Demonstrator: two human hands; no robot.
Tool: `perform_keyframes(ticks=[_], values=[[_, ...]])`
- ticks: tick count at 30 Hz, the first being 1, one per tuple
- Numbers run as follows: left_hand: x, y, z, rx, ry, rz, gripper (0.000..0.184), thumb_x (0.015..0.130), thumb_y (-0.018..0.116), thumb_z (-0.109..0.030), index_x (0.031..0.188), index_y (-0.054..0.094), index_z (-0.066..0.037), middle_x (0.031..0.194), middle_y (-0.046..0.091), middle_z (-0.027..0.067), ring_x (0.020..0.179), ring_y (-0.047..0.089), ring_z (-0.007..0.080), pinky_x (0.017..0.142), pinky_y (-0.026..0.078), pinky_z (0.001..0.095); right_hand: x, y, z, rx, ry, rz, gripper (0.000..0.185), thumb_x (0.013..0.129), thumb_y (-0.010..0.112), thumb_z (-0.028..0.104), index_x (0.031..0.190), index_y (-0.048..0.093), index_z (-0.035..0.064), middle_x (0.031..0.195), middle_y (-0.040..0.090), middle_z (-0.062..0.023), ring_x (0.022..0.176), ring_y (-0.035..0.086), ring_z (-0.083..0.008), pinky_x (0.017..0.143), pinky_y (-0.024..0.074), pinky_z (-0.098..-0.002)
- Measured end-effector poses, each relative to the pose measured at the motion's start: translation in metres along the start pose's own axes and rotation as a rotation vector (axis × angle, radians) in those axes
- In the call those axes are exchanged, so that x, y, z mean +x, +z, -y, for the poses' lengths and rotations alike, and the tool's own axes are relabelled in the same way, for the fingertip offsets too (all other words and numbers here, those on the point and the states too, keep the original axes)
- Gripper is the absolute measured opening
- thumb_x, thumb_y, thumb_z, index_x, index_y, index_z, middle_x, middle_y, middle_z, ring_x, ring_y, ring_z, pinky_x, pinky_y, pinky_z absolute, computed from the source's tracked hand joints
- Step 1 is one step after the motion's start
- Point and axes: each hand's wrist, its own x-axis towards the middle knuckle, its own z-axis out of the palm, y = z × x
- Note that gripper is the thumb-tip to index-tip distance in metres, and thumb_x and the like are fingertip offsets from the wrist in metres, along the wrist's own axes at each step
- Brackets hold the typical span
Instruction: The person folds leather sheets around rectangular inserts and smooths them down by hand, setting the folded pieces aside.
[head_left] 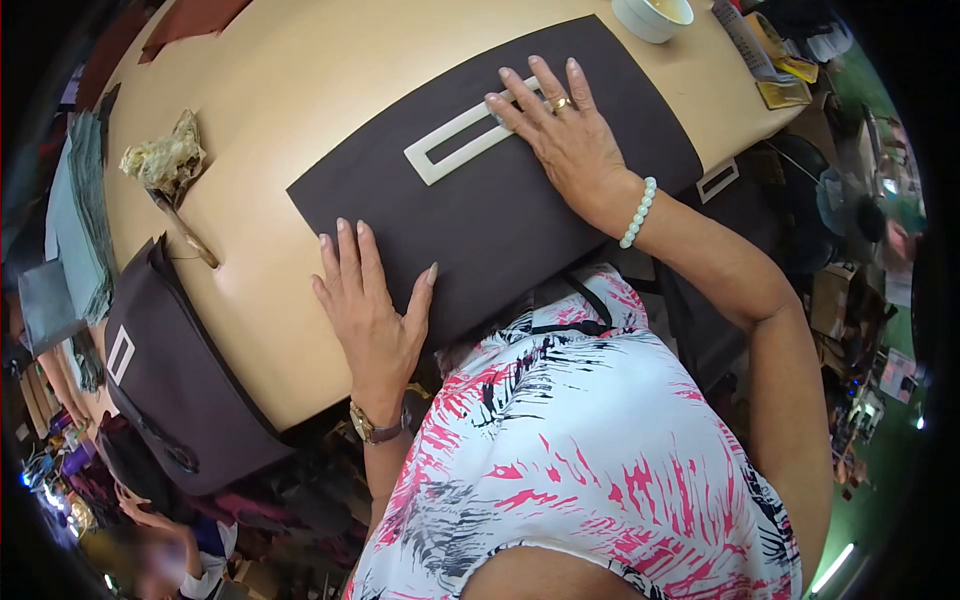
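Note:
A dark sheet of material (500,220) lies across the near side of the table, with a cream rectangular frame with a long slot (450,155) flat on it. My right hand (580,145) rests over the frame's right end, its fingers spread and the fingertips on the frame. That part of the frame is partly hidden. Lying flat at the sheet's lower left corner, my left hand (370,310) has its fingers stretched and thumb apart, holding nothing.
A brush with a caked, yellowish head (170,160) lies on the pale table (260,290). Stacked dark panels (190,370) hang over the left edge, with black scissors (160,435) on them. A white bowl (652,18) stands at the back. Another person's hand (140,510) shows lower left.

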Motion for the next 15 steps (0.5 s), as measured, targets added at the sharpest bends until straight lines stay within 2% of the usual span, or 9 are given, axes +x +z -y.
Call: perform_keyframes(ticks=[5, 8, 14, 15], values=[[-0.003, -0.003, 0.001, 0.002, 0.006, -0.029, 0.070, 0.080, 0.065, -0.035, 0.134, 0.038, -0.001, 0.141, 0.034, 0.0194, 0.131, 0.028, 0.0392, 0.100, 0.023, 0.0602, 0.005, -0.021, 0.026, 0.034, -0.069, -0.019, 0.063, 0.087, 0.047, 0.021, 0.144, 0.021, 0.0189, 0.148, 0.023, -0.0053, 0.137, 0.017, -0.0289, 0.111, 0.0067, -0.0512], [-0.008, -0.004, -0.001, -0.011, -0.019, -0.032, 0.068, 0.081, 0.066, -0.029, 0.137, 0.036, -0.004, 0.142, 0.035, 0.0162, 0.133, 0.028, 0.0352, 0.105, 0.020, 0.0555, 0.008, -0.029, 0.040, 0.056, -0.110, -0.058, 0.062, 0.087, 0.046, 0.024, 0.144, 0.022, 0.0173, 0.148, 0.023, -0.0064, 0.138, 0.016, -0.0293, 0.111, 0.0066, -0.0510], [-0.021, -0.004, -0.006, -0.018, 0.051, -0.054, 0.063, 0.079, 0.067, -0.029, 0.129, 0.044, 0.001, 0.134, 0.043, 0.0181, 0.126, 0.036, 0.0368, 0.098, 0.027, 0.0580, 0.011, -0.034, 0.047, 0.130, -0.177, -0.105, 0.062, 0.087, 0.048, 0.026, 0.144, 0.024, 0.0206, 0.148, 0.023, -0.0068, 0.137, 0.016, -0.0293, 0.111, 0.0074, -0.0524], [-0.024, -0.005, -0.008, -0.035, 0.042, -0.063, 0.060, 0.078, 0.068, -0.027, 0.127, 0.047, 0.000, 0.133, 0.045, 0.0177, 0.125, 0.038, 0.0360, 0.099, 0.027, 0.0562, 0.011, -0.033, 0.047, 0.149, -0.188, -0.113, 0.062, 0.087, 0.048, 0.026, 0.144, 0.024, 0.0220, 0.148, 0.023, -0.0068, 0.137, 0.016, -0.0294, 0.111, 0.0078, -0.0525]])
